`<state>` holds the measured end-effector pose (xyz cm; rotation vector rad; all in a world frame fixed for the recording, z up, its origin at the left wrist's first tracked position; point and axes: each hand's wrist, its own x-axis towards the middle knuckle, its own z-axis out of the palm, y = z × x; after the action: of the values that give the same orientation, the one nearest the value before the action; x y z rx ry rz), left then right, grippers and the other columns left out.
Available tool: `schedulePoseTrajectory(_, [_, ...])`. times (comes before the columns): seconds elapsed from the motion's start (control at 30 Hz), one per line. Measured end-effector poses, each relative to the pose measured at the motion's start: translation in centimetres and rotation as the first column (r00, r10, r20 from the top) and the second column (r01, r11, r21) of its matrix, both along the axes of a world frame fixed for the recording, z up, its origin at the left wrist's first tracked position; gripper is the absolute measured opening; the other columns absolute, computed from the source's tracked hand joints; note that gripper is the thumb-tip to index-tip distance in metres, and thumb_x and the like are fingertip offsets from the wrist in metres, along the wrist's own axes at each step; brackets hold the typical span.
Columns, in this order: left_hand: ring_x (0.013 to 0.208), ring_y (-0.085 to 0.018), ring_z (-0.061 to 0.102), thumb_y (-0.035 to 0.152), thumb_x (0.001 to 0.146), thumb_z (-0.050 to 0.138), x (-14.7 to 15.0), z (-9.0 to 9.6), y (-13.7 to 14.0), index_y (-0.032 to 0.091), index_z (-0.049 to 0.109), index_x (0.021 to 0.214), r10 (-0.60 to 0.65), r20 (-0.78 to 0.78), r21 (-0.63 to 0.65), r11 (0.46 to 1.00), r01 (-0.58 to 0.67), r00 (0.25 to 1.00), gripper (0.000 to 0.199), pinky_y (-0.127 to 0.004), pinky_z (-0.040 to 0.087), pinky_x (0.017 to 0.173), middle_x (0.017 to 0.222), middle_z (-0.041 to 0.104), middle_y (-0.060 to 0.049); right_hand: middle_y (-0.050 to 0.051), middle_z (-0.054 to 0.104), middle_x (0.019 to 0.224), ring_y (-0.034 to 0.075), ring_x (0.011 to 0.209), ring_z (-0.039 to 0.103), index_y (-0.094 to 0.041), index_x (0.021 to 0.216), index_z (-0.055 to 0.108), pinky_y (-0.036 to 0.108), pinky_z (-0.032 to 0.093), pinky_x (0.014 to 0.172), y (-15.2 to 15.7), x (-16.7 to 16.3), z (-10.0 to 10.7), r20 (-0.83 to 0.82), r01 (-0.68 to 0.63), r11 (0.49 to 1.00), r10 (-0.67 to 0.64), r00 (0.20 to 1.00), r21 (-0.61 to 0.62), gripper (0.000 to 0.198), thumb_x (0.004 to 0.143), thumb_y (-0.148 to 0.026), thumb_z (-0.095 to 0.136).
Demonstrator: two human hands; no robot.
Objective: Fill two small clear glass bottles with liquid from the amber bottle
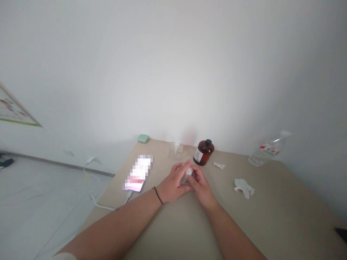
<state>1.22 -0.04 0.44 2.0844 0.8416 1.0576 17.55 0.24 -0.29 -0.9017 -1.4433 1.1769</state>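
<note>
The left hand (174,183) and right hand (202,185) enclose a small, clear, white-topped container (188,174) on or just above the beige bench (176,231); handling appears unfinished. The rounded amber bottle (204,153) is black-capped; the container's closure, partly hidden by fingers, cannot be confirmed.

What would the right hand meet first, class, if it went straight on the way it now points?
The right hand would first push against the small clear container it already touches, then probably the left hand around its other side; depth is hard to judge.
</note>
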Motion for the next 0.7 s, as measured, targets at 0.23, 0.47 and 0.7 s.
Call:
schedulePoseTrajectory(0.23, [0.137,-0.030,0.029,0.020,0.080,0.071,-0.04,-0.07,0.11,0.033,0.016,0.153,0.000,-0.005,0.022,1.000,0.000,1.000,0.092,-0.056,0.029,0.115,0.154,0.031,-0.010,0.004,0.066,0.111,0.023,0.104,0.060,-0.028,0.108,0.059,0.038,0.048,0.092,0.30,0.12,-0.28,-0.055,0.005,1.000,-0.005,0.998,0.006,0.038,0.081,-0.052,0.068])
schedulePoseTrajectory(0.47, [0.137,-0.031,0.029,0.021,0.082,0.070,0.03,0.22,-0.03,0.031,0.019,0.152,0.000,0.008,-0.008,1.000,0.000,1.000,0.088,-0.057,0.029,0.115,0.152,0.032,-0.011,0.004,0.065,0.113,0.022,0.106,0.059,-0.028,0.110,0.058,0.039,0.047,0.094,0.20,0.03,-0.30,-0.033,0.008,1.000,-0.008,0.999,0.016,0.035,0.082,-0.047,0.069])
schedulePoseTrajectory(0.7, [0.139,-0.030,0.027,0.022,0.082,0.070,-0.20,-0.20,0.15,0.032,0.015,0.153,-0.007,0.008,0.010,1.000,0.006,1.000,0.091,-0.056,0.028,0.116,0.153,0.030,-0.010,0.003,0.066,0.109,0.021,0.100,0.061,-0.028,0.107,0.059,0.036,0.049,0.088,0.20,0.34,-0.16,-0.062,-0.009,1.000,0.007,0.998,-0.020,0.031,0.084,-0.048,0.066])
